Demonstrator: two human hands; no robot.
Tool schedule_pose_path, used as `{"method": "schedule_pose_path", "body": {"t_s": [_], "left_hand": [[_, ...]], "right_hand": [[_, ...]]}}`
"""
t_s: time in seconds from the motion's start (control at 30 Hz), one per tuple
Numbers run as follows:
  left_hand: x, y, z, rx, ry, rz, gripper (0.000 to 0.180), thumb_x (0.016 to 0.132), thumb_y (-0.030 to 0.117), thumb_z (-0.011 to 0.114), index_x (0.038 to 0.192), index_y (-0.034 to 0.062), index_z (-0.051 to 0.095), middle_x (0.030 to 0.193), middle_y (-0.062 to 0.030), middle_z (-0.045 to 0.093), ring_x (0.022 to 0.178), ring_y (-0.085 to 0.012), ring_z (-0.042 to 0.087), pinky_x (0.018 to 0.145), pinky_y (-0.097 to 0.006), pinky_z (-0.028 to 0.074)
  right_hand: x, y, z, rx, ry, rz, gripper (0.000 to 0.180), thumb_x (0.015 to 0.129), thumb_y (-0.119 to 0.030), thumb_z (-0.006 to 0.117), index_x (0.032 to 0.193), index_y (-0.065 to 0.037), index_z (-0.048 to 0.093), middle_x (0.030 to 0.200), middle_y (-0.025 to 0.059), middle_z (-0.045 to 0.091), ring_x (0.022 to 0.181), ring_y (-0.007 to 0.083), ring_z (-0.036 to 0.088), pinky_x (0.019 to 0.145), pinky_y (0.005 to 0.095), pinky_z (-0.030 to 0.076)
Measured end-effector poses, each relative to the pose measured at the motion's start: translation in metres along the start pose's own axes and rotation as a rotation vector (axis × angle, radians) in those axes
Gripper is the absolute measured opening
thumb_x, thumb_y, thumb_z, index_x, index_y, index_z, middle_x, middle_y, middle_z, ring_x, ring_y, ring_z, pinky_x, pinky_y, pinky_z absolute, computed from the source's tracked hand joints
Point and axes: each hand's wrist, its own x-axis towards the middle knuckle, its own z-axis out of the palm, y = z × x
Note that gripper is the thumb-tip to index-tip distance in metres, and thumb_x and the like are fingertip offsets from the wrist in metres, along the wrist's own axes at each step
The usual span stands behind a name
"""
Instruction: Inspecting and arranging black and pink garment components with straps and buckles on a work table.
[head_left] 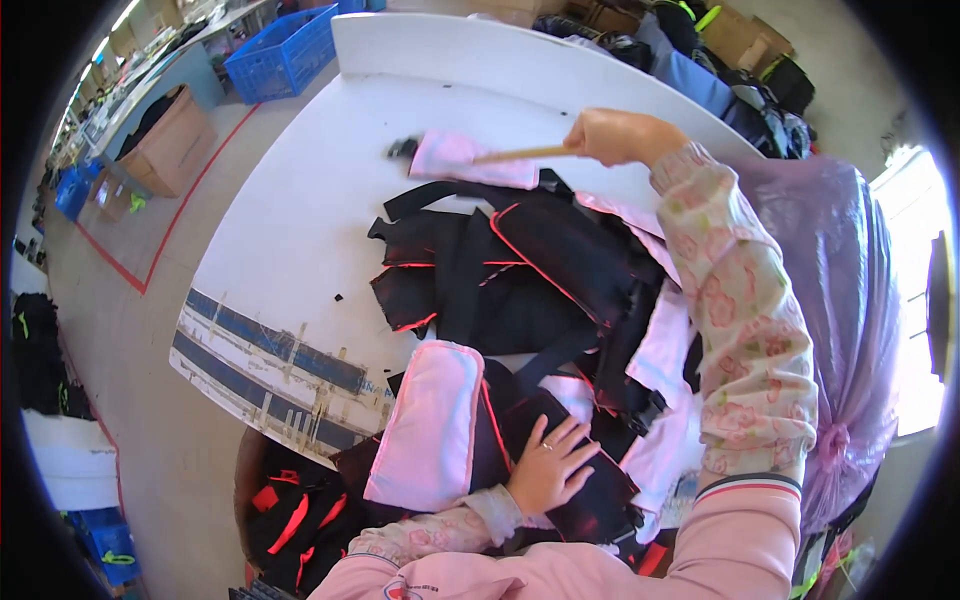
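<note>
Head view, starting at the bottom edge: the left hand [549,463] lies flat with its fingers spread and released, pressing on a black fabric piece with red piping [570,480] in the lower middle of the frame; a ring shows on one finger. Just left of that hand, touching the black piece, sits a pink padded panel [430,425], tilted a little and overhanging the near edge of the white table [300,210]. Above them, in the centre, a heap of black bag parts [510,280] with straps and red trim spreads over the table, with pale pink lining showing at its right side. Farther up, the right hand [612,136] is clenched around a thin wooden stick [520,153], whose tip rests on a small pink fabric piece [465,158] at the upper middle. A purple plastic sack [850,300] bulges at the right, and a blue crate [285,52] stands on the floor at upper left.
</note>
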Motion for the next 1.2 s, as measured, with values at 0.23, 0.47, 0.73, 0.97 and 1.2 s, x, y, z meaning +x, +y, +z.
{"method": "schedule_pose_path", "body": {"t_s": [0.23,0.47,0.73,0.97,1.2], "left_hand": [[0.003,0.007,0.012,0.115,0.134,0.124,0.028,0.079,0.021,0.061,0.106,0.0118,0.062,0.113,-0.0095,0.057,0.118,-0.0295,0.046,0.102,-0.057,0.022],[0.008,0.011,0.028,0.269,0.16,0.22,0.023,0.078,0.02,0.06,0.1,0.0122,0.065,0.11,-0.0094,0.06,0.117,-0.0307,0.048,0.103,-0.057,0.022],[0.004,0.0,0.018,0.347,-0.002,0.164,0.03,0.086,0.025,0.057,0.113,0.0109,0.06,0.123,-0.0131,0.054,0.121,-0.0315,0.044,0.106,-0.051,0.022],[-0.036,0.089,0.01,0.115,0.022,0.165,0.03,0.08,0.021,0.065,0.107,0.0072,0.061,0.11,-0.015,0.055,0.104,-0.0312,0.051,0.086,-0.039,0.041],[-0.082,0.114,0.055,0.569,0.069,0.108,0.062,0.068,0.035,0.075,0.121,0.0147,0.052,0.114,-0.0112,0.048,0.102,-0.032,0.047,0.085,-0.042,0.039]], "right_hand": [[-0.236,-0.013,0.031,0.057,0.441,0.069,0.027,0.086,-0.015,0.054,0.11,-0.006,0.063,0.1,0.0184,0.064,0.089,0.0374,0.06,0.077,0.0379,0.047],[-0.477,-0.009,0.291,0.754,0.918,0.637,0.024,0.089,-0.019,0.052,0.106,-0.004,0.059,0.073,0.0148,0.064,0.064,0.033,0.062,0.059,0.0411,0.047],[-0.521,-0.021,0.416,0.161,1.064,0.745,0.029,0.081,-0.023,0.063,0.105,-0.008,0.06,0.084,0.0147,0.06,0.082,0.0354,0.058,0.073,0.0438,0.046],[-0.512,-0.105,0.4,0.667,1.156,0.367,0.024,0.078,-0.011,0.064,0.101,-0.004,0.06,0.089,0.0159,0.058,0.085,0.0362,0.056,0.075,0.0419,0.046],[-0.476,-0.153,0.404,0.82,1.062,0.31,0.025,0.08,-0.008,0.065,0.103,-0.001,0.058,0.089,0.0153,0.056,0.074,0.031,0.058,0.066,0.0367,0.046]]}}
